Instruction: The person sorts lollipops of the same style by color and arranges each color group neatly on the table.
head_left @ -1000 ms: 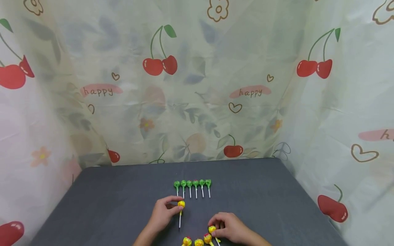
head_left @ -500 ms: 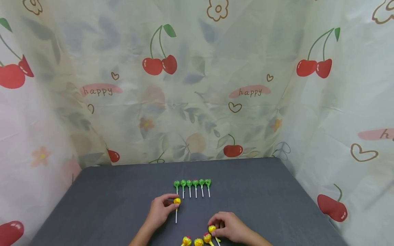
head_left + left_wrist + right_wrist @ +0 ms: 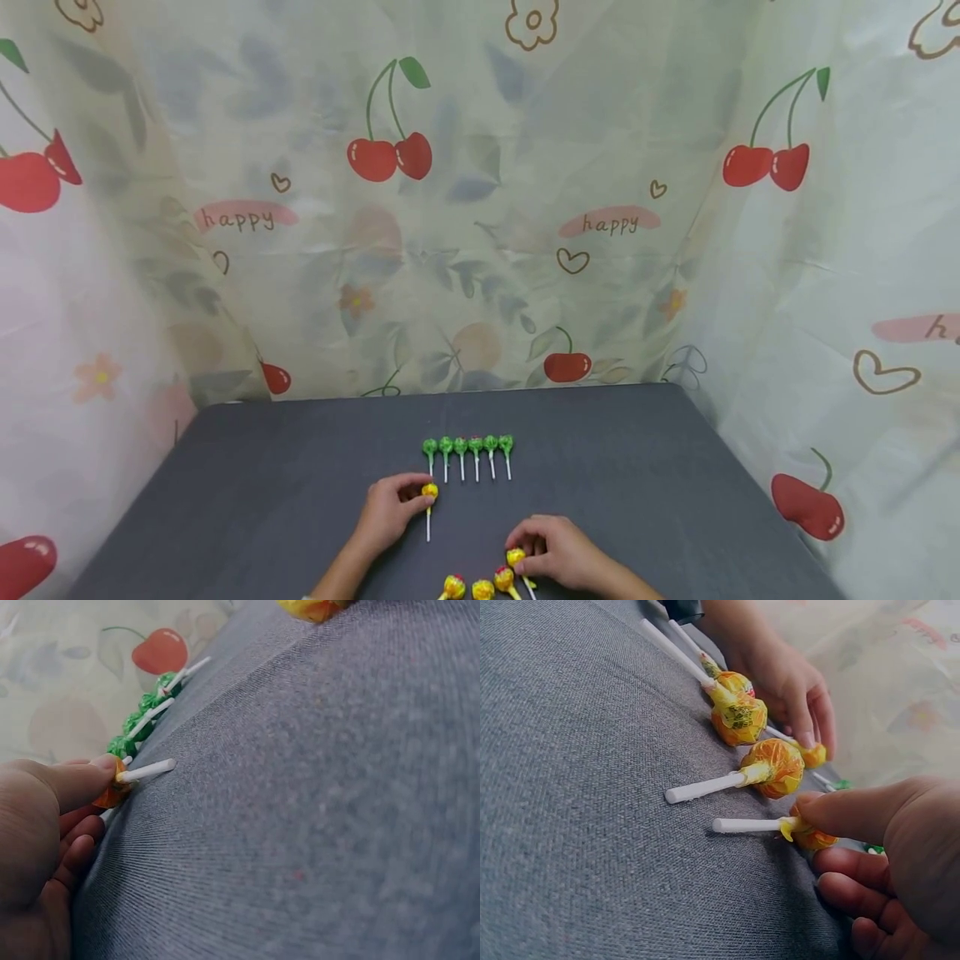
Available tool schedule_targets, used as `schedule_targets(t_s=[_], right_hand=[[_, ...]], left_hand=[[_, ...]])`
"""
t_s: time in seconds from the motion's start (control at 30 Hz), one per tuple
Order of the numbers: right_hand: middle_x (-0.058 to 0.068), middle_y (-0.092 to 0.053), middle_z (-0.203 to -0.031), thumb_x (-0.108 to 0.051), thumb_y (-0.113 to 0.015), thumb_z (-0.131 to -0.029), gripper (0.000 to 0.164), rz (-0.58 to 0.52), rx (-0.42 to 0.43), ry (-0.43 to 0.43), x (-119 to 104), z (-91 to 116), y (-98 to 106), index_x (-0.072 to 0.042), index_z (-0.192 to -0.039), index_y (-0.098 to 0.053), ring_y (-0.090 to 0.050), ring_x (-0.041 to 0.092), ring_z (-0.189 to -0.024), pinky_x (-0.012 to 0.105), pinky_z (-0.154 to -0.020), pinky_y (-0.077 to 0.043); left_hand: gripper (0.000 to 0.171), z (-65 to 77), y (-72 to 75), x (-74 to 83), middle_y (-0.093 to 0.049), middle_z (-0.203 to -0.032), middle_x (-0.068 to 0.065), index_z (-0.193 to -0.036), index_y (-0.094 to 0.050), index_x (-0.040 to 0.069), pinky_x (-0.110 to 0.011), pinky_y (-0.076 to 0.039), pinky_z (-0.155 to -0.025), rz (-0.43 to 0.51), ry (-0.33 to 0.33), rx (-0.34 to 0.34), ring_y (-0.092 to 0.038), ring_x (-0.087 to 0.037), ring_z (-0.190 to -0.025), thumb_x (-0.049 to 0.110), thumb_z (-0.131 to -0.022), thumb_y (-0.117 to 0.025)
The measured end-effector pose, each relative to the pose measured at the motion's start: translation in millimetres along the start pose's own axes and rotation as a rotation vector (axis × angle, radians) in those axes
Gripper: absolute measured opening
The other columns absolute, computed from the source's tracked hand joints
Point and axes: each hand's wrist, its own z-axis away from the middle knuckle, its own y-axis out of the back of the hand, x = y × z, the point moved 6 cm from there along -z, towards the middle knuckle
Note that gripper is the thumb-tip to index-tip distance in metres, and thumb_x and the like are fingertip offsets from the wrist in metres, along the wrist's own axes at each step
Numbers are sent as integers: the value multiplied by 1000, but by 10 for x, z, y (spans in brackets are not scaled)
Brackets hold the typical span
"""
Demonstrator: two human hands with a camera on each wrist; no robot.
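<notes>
- The left hand (image 3: 393, 510) is clamped by thumb and fingertip on the wrapped head of a yellow lollipop (image 3: 429, 491).
- That lollipop sits left of centre on the table (image 3: 615, 467), just near of the leftmost green one, its white stick pointing to the near side; whether its head touches the cloth-like surface I cannot tell.
- On the far side, six green lollipops (image 3: 476, 445) form a row from left to right, close together, heads far and white sticks near; some wrappers show a little red or pink.
- The right hand (image 3: 555, 550) is to the near right, its thumb and fingers together on the head of another lollipop (image 3: 816, 836), also yellow, whose stick points near and slightly right.
- Just left of the right hand lie three loose yellow lollipops (image 3: 453, 586), the closest of them right beside the held one; their sticks point near, at differing angles.
- The two hands are apart, the left one farther from the near side than the right.
- Behind and on both sides hangs a pale curtain (image 3: 637, 125) printed with red cherries, hearts, flowers and the word "happy".
</notes>
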Motion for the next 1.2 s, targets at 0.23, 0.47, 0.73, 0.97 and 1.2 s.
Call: schedule_targets(t_s=[0.23,0.47,0.73,0.97,1.2], right_hand=[[-12,-58,-76,-16,-79,-81,17,-5,-12,10,8,-10,-2,-12,-96,-71,-51,-1,-61,21,-54,-44],[-14,-56,-75,-15,-79,-81,17,39,-30,3,-20,-30,5,-11,-96,-71,-50,-2,-62,20,-56,-44],[-15,-56,-76,-11,-78,-80,16,81,-24,21,-12,-74,53,-11,-95,-71,-51,-2,-66,20,-59,-44],[-15,-56,-75,-13,-78,-81,16,121,-9,12,-19,-162,141,-12,-95,-71,-51,-1,-66,21,-59,-44],[-15,-56,-75,-9,-79,-79,19,183,38,50,-121,-356,249,-13,-95,-70,-52,0,-65,22,-60,-46]], left_hand=[[24,8,2,10,-67,-81,6,-102,-76,9,-25,-47,-61,-10,-23,-4,-58,-7,-68,15,-79,-81],[25,2,8,-11,-67,-81,6,-103,-76,11,-25,-46,-61,-36,2,-22,-57,-9,-69,17,-79,-81],[25,-2,9,0,-66,-80,7,-102,-76,11,-25,-45,-60,-41,6,-16,-56,-8,-68,17,-79,-81],[24,6,0,9,-65,-78,8,-103,-76,11,-24,-45,-60,-45,-4,-16,-55,-7,-67,16,-79,-81],[24,11,-8,10,-66,-80,7,-102,-76,10,-24,-46,-60,-38,-11,-17,-56,-6,-67,15,-79,-81]])
